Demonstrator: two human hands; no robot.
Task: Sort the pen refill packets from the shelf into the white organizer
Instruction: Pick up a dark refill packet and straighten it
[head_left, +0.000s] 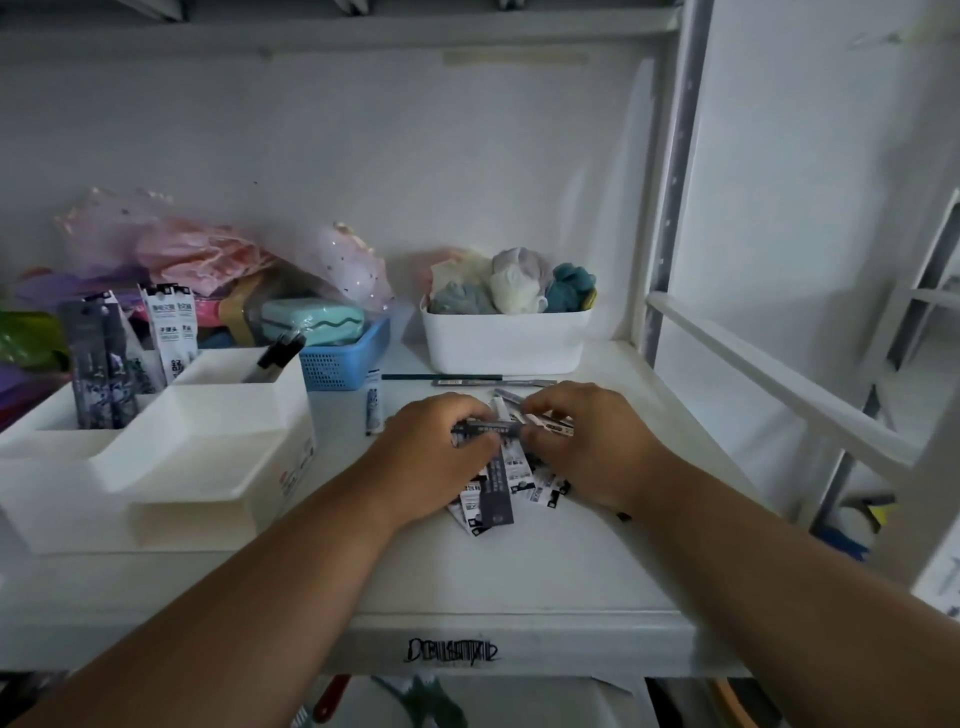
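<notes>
A loose pile of black-and-white pen refill packets (496, 491) lies on the white shelf (467, 582), right of centre. My left hand (431, 447) and my right hand (592, 441) rest on top of the pile, fingers curled, together pinching a dark packet (488, 428) held crosswise between them. The white organizer (156, 457) stands at the left. Its back compartments hold several upright packets (98, 364) and a black pen (280, 348). One more packet (373, 408) lies alone between the organizer and the pile.
A blue mesh basket (343, 364) with a teal case sits behind the organizer. A white bin (504, 340) of rolled cloths stands at the back. Thin pencils (467, 379) lie in front of it. Pink wrapping is heaped at back left. A metal upright (675, 182) borders the right.
</notes>
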